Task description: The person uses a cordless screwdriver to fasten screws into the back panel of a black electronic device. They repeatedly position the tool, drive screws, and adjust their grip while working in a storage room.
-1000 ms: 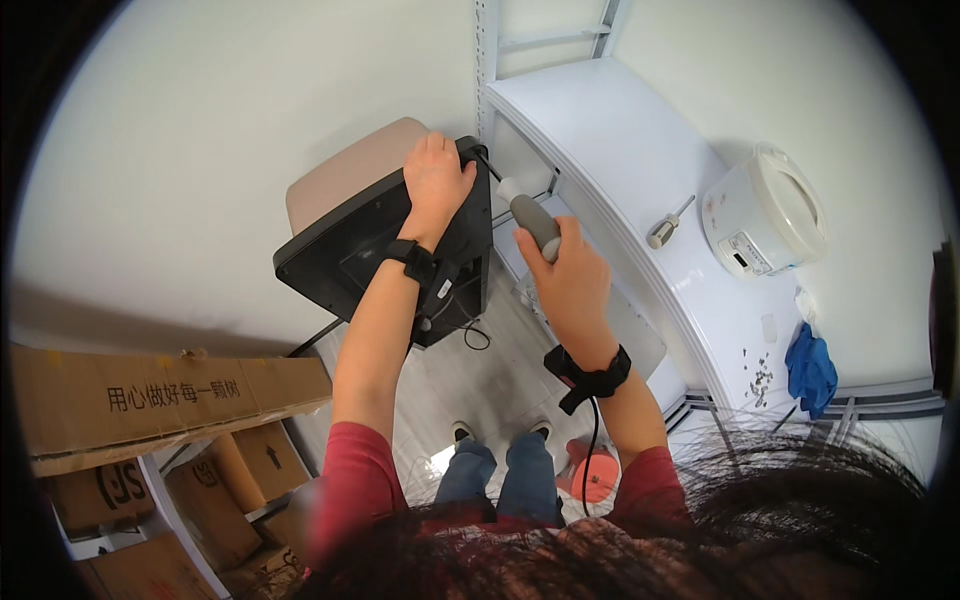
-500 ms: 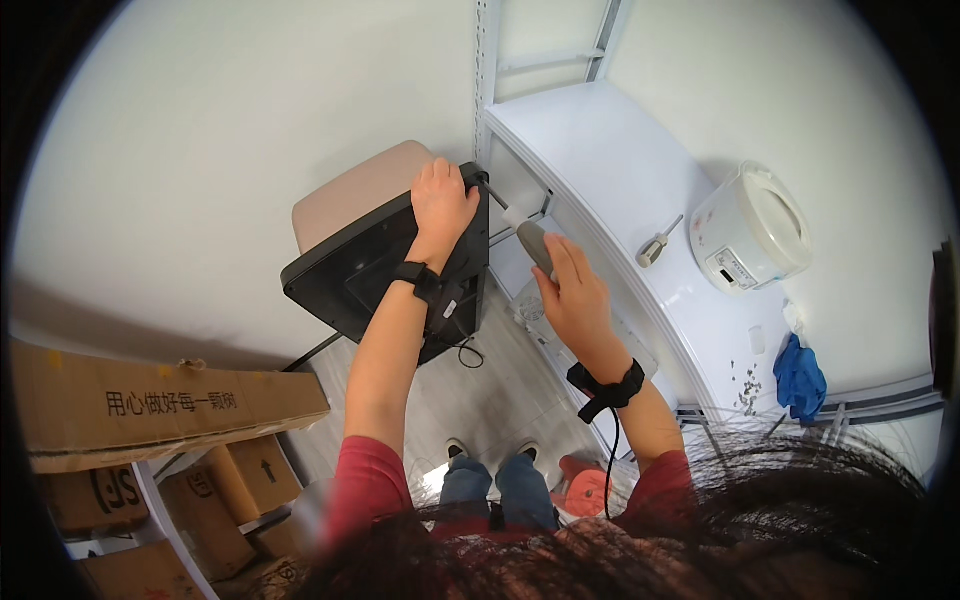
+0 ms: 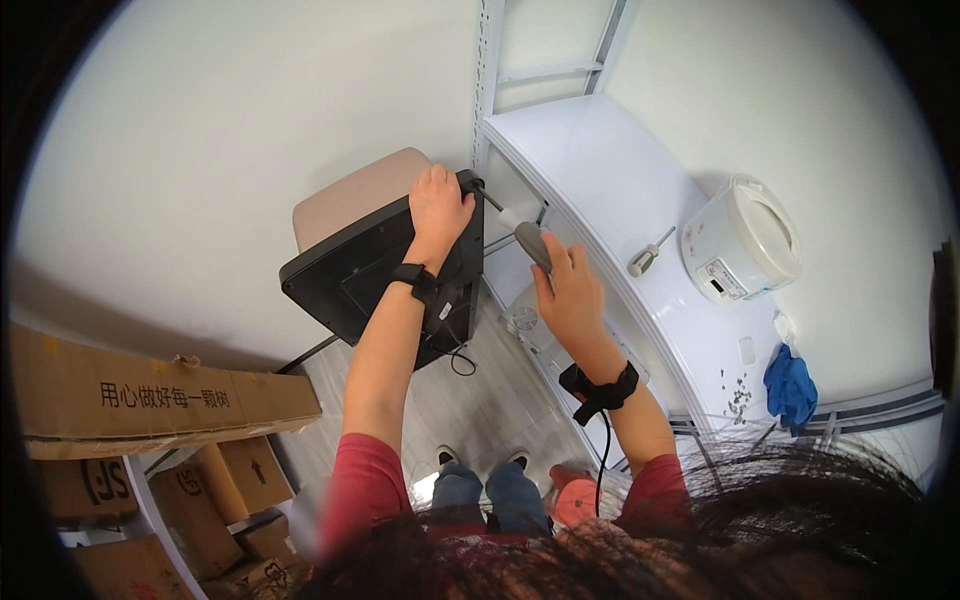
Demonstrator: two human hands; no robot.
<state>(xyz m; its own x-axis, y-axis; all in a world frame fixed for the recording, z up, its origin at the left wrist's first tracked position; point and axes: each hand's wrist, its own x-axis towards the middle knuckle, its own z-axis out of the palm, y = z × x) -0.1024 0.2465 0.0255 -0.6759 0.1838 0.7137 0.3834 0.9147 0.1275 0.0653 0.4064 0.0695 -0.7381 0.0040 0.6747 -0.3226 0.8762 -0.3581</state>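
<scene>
The left hand (image 3: 438, 205) lies on the upper right corner of a black monitor (image 3: 375, 270), which is tipped with its back turned up toward the camera. Its fingers are curled over that edge and pressed against the casing, closed on the corner rather than spread flat. A black band sits on the wrist just below the hand, over the monitor's back panel.

The right hand (image 3: 572, 292) is just to the right of the monitor and holds a screwdriver (image 3: 522, 232) with a grey handle. The fingers are wrapped around the lower part of the handle, closed in a firm grasp; the thumb cannot be made out clearly. The thin shaft runs up and left from the handle, and its tip meets the monitor's top right corner, right beside the left hand's fingers. A black band with a cable hanging from it circles this wrist too.

The monitor rests on a beige stool (image 3: 350, 195), whose seat shows behind its upper edge. A thin black cable dangles from the monitor's lower side toward the floor.

To the right of the monitor stands a white desk (image 3: 620, 190). On it, well apart from the monitor, lie a second screwdriver (image 3: 648, 258), a white rice cooker (image 3: 742, 238) and a blue cloth (image 3: 790, 385). Cardboard boxes (image 3: 140, 400) are stacked to the left of the monitor, lower down.
</scene>
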